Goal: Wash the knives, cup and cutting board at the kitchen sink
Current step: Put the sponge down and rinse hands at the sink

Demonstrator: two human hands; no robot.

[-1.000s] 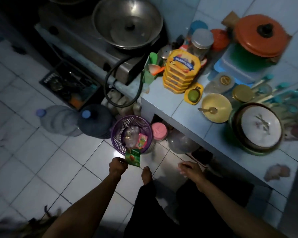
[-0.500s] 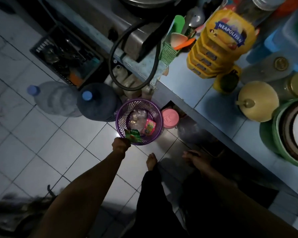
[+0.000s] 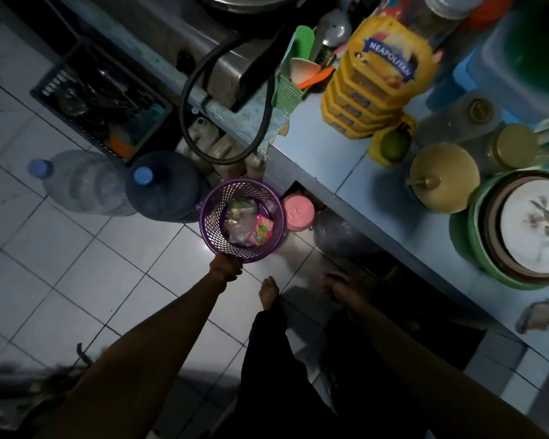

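On the tiled floor, just off the front edge of the bench, a purple mesh bin stands upright. Inside it: crumpled clear plastic and a pink wrapper toward the right wall. Left hand sits at the bin's near rim, fingers curled under; whether it grips the rim or merely touches it cannot be told in this dim light. Right hand hangs low near the bench front, fingers loosely bent, nothing seen in it. A bare foot rests on the floor between the two hands.

Two large water bottles with blue caps lie to the left of the bin: a dark one touching or nearly touching it, a clear one beyond. A pink lid sits just right of the bin, under the bench edge. A black crate stands further back on the floor.

On the bench: a stack of yellow tubs near the back, a green utensil rack to their left, a yellow bowl near the front edge, a white plate in a green basin at the right edge.

Knives, cup, cutting board and sink: none made out in this view.
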